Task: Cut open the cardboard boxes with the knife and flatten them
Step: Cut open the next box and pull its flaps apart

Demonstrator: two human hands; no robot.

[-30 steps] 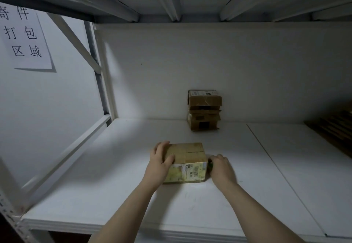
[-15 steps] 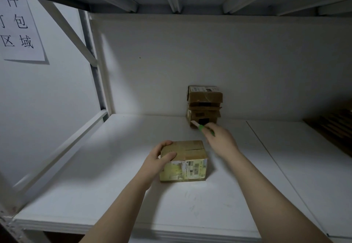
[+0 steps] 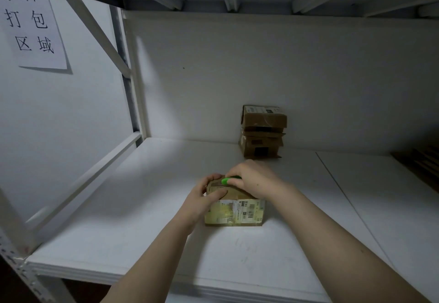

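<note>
A small cardboard box [image 3: 237, 212] with a shipping label on its front stands on the white shelf [image 3: 142, 219]. My left hand [image 3: 204, 195] grips its left top edge, thumb across the top. My right hand [image 3: 254, 179] rests over the top of the box and holds a green knife [image 3: 229, 180], whose tip points left at the far left part of the top. The blade itself is too small to make out.
Two more cardboard boxes [image 3: 262, 131] are stacked against the back wall behind the hands. A paper sign [image 3: 31, 22] hangs on the left wall. Dark flat cardboard [image 3: 422, 167] lies at the far right. A shelf post [image 3: 128, 76] stands at the back left.
My right hand picked up the green knife from beside the box, lifted it toward the back, then brought it down onto the box top. My left hand kept its hold on the box.
</note>
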